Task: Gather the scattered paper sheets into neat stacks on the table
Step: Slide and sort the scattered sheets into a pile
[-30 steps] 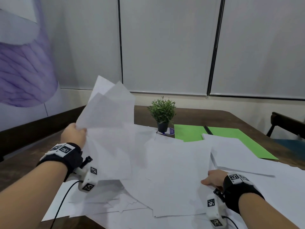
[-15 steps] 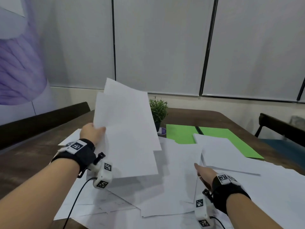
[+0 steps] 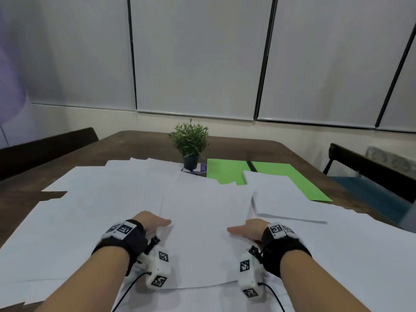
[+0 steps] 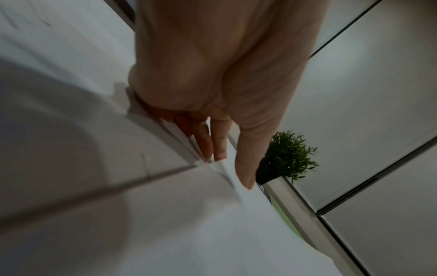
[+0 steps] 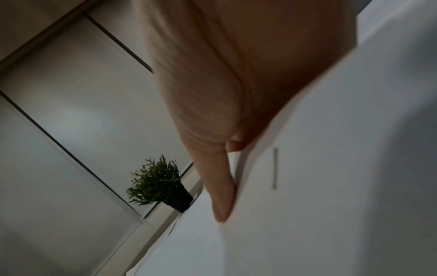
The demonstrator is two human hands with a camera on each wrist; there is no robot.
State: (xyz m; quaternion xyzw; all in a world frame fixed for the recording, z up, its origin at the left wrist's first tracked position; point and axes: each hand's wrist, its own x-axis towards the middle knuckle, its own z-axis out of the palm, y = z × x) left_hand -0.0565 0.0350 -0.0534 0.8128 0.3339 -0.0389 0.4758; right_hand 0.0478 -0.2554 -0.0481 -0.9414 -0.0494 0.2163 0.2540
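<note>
In the lower centre of the head view, the left hand (image 3: pixel 151 224) and right hand (image 3: pixel 250 228) are flanking a loose stack of white paper sheets (image 3: pixel 203 230) lying on the dark wooden worktop (image 3: pixel 135 140), each grip pinching a side edge, thumb on top and fingers tucked under. More white sheets (image 3: pixel 94 199) are spreading around, and further up a small green potted plant (image 3: pixel 190 143) is standing left of a bright green folder (image 3: pixel 274 174).

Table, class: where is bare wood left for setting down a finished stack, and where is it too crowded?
Bare table shows behind the plant, along the far edge, and at the left edge beside the white sheets. The middle and near side are crowded with sheets; green sheets fill the right.
</note>
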